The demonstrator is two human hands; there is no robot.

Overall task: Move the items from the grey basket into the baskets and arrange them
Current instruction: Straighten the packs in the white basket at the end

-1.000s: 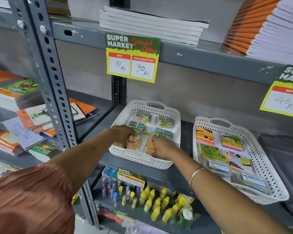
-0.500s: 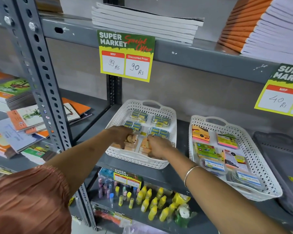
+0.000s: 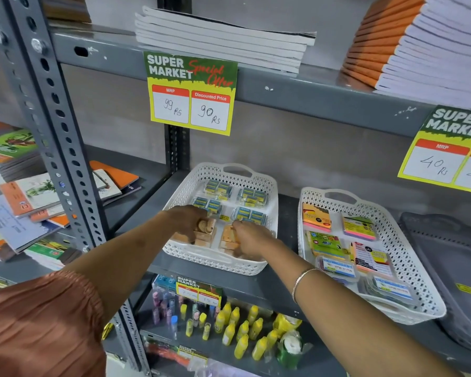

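On the middle shelf stands a white perforated basket (image 3: 273,191) with several blue-and-yellow packets (image 3: 252,196) in its back half. Small wooden stamp blocks (image 3: 206,235) fill its front. Both my hands are inside the front of this basket. My left hand (image 3: 186,219) rests over the left group of wooden blocks, fingers curled on them. My right hand (image 3: 252,238) grips the orange-brown blocks (image 3: 227,236) on the right. A second white basket (image 3: 408,257) to the right holds sticky-note pads and boxed packs. The grey basket (image 3: 452,270) lies at the far right; its inside looks dark.
A grey slotted upright (image 3: 63,148) stands left of my arms. Notebooks (image 3: 38,191) pile on the left shelves, stacked books sit on the upper shelf. Price signs (image 3: 191,93) hang from the upper shelf's edge. Yellow glue bottles (image 3: 239,333) and small tubes fill the shelf below.
Both hands stay in the front of the left white basket, shifting the wooden blocks only slightly. The view has drifted a little, nothing else has moved.
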